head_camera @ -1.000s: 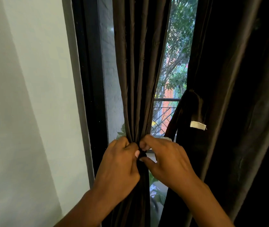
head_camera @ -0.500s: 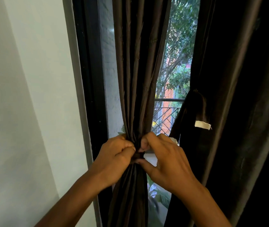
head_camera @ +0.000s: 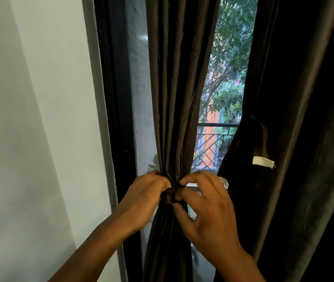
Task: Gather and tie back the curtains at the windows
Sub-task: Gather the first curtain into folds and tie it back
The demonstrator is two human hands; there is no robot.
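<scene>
Gripping: both hands are on the gathered curtain [head_camera: 174,98] right at its pinched waist, roughly mid-height in the window opening.
Left hand [head_camera: 144,200]: fingers curled in tight against the left side of the bunch, knuckles up, pinching the dark fabric where it necks in.
Right hand [head_camera: 206,210]: thumb and first fingers pinch the same spot from the right; the other fingers are spread out looser behind.
Tie [head_camera: 169,195]: a small dark knot or band sits between the two hands, but it's too dark to tell which.
Curtain folds: tight vertical pleats above the hands, flaring out a bit below them.
Second curtain [head_camera: 304,139]: hangs to the right, well apart from the bunch, with a dark loop and a white tag [head_camera: 262,161] on it.
Window frame [head_camera: 115,98]: black, just left of the bunch, next to the white wall [head_camera: 30,119].
Outside: trees [head_camera: 231,58] and a metal railing [head_camera: 213,139] show through the gap between the curtains.
Containers: can't spot any here.
</scene>
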